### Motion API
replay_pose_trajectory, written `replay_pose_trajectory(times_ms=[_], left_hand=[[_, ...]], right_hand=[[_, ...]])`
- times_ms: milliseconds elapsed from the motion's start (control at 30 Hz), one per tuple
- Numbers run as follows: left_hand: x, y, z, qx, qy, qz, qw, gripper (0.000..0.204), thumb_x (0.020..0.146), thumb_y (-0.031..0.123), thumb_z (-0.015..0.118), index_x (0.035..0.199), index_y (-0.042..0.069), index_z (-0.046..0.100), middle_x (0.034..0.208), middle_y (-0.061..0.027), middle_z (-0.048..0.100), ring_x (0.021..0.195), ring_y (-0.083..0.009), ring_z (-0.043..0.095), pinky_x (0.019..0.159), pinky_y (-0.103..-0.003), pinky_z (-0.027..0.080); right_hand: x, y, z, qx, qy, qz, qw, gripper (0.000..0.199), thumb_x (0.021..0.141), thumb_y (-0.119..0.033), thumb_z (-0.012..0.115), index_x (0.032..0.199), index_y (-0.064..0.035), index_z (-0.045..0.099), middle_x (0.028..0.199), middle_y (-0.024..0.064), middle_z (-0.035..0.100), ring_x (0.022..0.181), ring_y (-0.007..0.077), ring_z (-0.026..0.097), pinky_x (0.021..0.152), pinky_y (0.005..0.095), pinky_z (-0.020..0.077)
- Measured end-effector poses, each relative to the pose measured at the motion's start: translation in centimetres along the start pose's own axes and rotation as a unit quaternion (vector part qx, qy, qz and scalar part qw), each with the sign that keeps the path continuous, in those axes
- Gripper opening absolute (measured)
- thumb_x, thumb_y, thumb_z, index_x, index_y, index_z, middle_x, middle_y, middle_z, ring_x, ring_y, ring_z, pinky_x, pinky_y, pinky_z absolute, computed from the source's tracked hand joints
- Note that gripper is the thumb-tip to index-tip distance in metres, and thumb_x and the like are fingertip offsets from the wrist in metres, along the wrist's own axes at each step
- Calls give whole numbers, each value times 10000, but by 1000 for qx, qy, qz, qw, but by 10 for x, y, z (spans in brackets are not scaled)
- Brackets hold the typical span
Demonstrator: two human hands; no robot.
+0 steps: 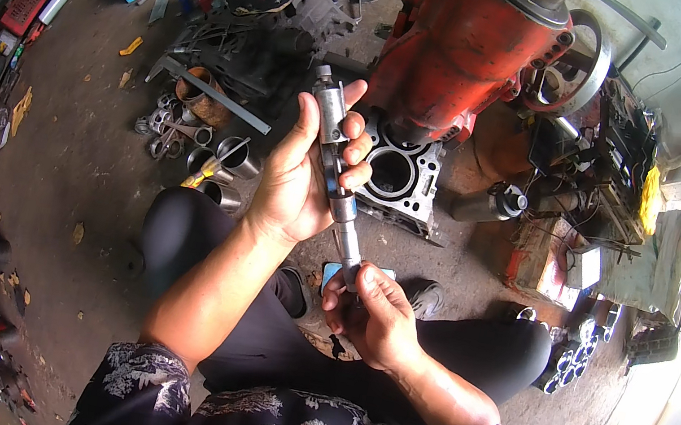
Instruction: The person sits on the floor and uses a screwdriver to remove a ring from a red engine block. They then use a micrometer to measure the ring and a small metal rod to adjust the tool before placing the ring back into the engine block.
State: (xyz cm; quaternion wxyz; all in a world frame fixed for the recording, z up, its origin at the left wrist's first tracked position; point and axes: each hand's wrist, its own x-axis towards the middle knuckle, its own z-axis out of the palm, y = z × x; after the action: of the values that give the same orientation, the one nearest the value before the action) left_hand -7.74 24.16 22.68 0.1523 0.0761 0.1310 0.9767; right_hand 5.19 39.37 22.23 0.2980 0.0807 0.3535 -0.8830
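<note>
A silver micrometer (344, 210) slants across the middle, seen nearly edge-on. My left hand (299, 180) is wrapped round its upper part, thumb on one side and fingers on the other. Above that grip a short metal cylinder (330, 111) with a small knob at its tip sticks up; I cannot tell whether it belongs to the micrometer. My right hand (381, 315) pinches the thimble end at the bottom between thumb and fingers. Beyond the hands, an engine block (422, 192) with round bores sits on the floor beneath a red machine (456, 46).
Left of the block lie a caliper (228, 102), several connecting rods (166, 125), metal sleeves (242, 161) and a yellow-handled brush (201, 173). A metal bottle (492, 203) stands at the right, near a worn box (546, 258). Tools line the left edge, with a red case (26, 2).
</note>
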Motion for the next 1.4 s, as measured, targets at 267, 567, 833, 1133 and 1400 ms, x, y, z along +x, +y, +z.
replay_pose_trajectory(times_ms=[267, 567, 833, 1133, 1400], left_hand=[[0, 0, -2, -6, 7, 0, 1000, 621, 1007, 519, 444, 1417, 53, 435, 958, -26, 521, 810, -130, 494, 600, -249, 463], [1, 0, -2, -7, 10, 1, 1000, 619, 1005, 521, 450, 1409, 54, 444, 952, -19, 522, 802, -125, 485, 597, -249, 458], [2, 0, -3, -4, 8, 1, 1000, 611, 1008, 518, 448, 1405, 54, 449, 950, -15, 522, 801, -123, 481, 603, -247, 459], [2, -2, -1, -17, 1, 2, 1000, 599, 1032, 486, 409, 1413, 25, 435, 951, -20, 496, 787, -126, 476, 609, -258, 476], [0, -2, -1, -17, -3, -2, 1000, 601, 1034, 483, 406, 1416, 20, 430, 947, -26, 492, 785, -128, 475, 605, -257, 475]], right_hand=[[1, 0, -1, -15, 5, 1, 1000, 372, 1039, -367, 475, 1026, -14, 590, 859, 116, 618, 711, 168, 543, 594, 282, 441], [0, -1, 0, -8, 4, 4, 1000, 367, 1047, -357, 466, 1022, -12, 589, 859, 103, 625, 687, 152, 545, 591, 268, 446], [2, -2, -1, -2, 17, 0, 1000, 391, 1049, -347, 465, 1098, 14, 608, 858, 107, 633, 684, 160, 545, 594, 273, 442], [4, -2, -1, 3, 19, -12, 1000, 343, 1042, -325, 484, 1070, -2, 595, 872, 112, 628, 668, 170, 540, 594, 279, 438], [2, -3, -4, 19, 13, 8, 1000, 185, 1028, -253, 525, 1022, -68, 534, 895, 133, 611, 688, 182, 538, 605, 281, 440]])
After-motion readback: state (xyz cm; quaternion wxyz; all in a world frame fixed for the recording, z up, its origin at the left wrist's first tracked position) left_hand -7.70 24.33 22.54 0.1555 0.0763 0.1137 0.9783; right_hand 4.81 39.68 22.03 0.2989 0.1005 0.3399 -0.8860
